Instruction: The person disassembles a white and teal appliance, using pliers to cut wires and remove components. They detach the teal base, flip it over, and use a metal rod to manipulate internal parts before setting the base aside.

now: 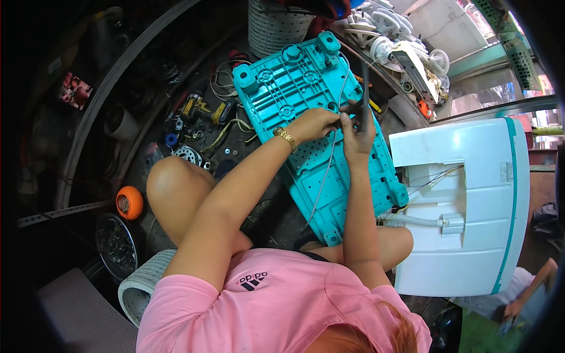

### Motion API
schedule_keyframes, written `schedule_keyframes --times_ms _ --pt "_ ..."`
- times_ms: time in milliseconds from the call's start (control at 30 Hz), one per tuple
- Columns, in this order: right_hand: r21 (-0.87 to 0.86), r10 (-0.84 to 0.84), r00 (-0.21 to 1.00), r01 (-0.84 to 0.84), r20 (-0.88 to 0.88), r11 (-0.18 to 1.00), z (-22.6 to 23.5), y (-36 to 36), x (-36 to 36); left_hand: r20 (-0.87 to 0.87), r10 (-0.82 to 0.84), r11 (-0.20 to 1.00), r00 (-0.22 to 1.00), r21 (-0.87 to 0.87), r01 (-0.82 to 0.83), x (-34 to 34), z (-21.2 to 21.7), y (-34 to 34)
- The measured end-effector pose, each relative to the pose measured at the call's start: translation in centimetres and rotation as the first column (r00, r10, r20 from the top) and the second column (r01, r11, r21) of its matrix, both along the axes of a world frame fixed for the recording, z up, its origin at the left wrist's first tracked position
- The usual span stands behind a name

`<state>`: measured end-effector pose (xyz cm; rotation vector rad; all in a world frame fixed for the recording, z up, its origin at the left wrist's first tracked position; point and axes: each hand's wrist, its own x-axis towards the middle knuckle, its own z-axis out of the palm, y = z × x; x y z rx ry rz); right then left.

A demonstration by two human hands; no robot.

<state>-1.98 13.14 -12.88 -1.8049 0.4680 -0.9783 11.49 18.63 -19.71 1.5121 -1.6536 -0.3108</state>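
A teal plastic washing machine base (321,162) with ribs and corner feet lies tilted in front of my knees. Over its middle, my left hand (318,125), with a gold bracelet at the wrist, is closed in a pinch where a thin grey cord (324,182) passes. The cord hangs down across the base toward its near edge. Close beside it, my right hand (359,136) has its fingers curled round a dark, long, thin piece (365,79) that points away from me; its kind is unclear. The fingertips of both hands nearly meet and partly hide what lies between them.
At right lies a white machine cabinet (459,235) with a pipe and wires. Yellow-black power tools (194,107) and small parts are on the floor at left, near an orange round object (129,202). White pulleys (385,22) are piled behind. Another person's hand (514,309) shows lower right.
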Motion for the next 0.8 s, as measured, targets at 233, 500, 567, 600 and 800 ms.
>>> schedule_keyframes --times_ms 233,500,567,600,800 --pt "-0.021 -0.122 0.992 0.122 -0.030 0.992 -0.8 -1.1 -0.1 0.166 0.302 0.952 0.939 -0.008 -0.305 -2.9 0.9 -1.2" --pt "0.070 -0.096 0.992 0.091 0.084 0.993 -0.9 -0.2 0.3 0.048 0.080 0.994 0.996 0.075 -0.084 -0.9 0.4 -0.7" --pt "0.109 -0.081 0.992 0.071 0.092 0.992 -0.9 -0.3 0.6 0.119 0.177 0.981 0.977 0.061 -0.185 -1.3 1.0 -0.8" --pt "0.111 -0.101 0.991 0.091 0.085 0.990 -1.2 -0.5 0.7 0.154 0.197 0.969 0.968 0.118 -0.216 -1.6 1.2 -0.9" --pt "0.027 -0.114 0.993 0.115 -0.032 0.993 -0.7 -0.6 -0.1 0.086 0.099 0.995 0.991 -0.025 -0.098 -2.1 1.8 0.3"
